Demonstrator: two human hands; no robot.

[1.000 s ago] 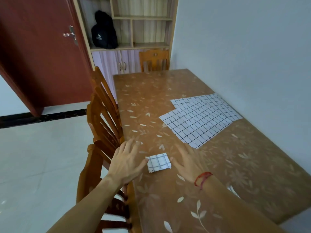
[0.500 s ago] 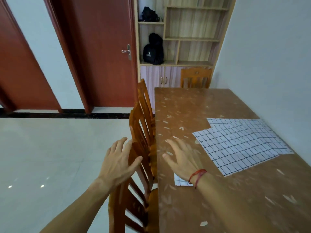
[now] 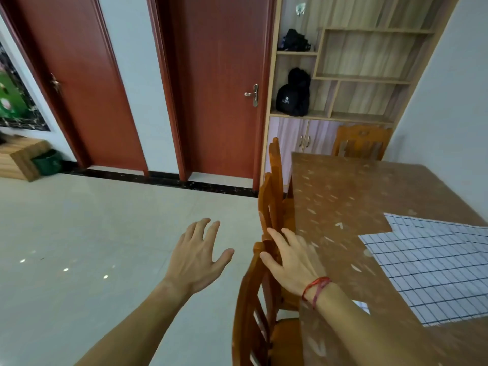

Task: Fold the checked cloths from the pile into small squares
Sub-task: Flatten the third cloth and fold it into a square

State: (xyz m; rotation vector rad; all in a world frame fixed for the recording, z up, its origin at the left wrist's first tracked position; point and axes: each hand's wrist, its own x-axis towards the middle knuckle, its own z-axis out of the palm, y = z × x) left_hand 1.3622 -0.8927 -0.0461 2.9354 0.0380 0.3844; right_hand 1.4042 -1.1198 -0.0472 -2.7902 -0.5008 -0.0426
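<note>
1. The view has swung further left than half a second ago: more floor (image 3: 79,233) and a second door (image 3: 79,83) now show, and the table (image 3: 356,196) sits at the right side of the picture.
2. The cloths (image 3: 433,268), spread flat and overlapping, lay near mid-picture a second ago; now they run off the right edge of the view, on the table's far-right part.
3. The square (image 3: 363,307), in plain sight between the hands a second ago, is now almost hidden behind the right forearm near the table's left edge; only a white corner shows.
4. The left hand (image 3: 196,257) has left the table and is now over the floor, palm down, fingers spread, holding nothing.
5. The right hand (image 3: 293,262) has moved left to the table's left edge, above the top rail of a chair (image 3: 253,299); whether it touches the rail I cannot tell.
6. That hand is flat with fingers loosely apart, empty, a red string (image 3: 317,286) around its wrist.
7. The hands stay apart, as before.
</note>
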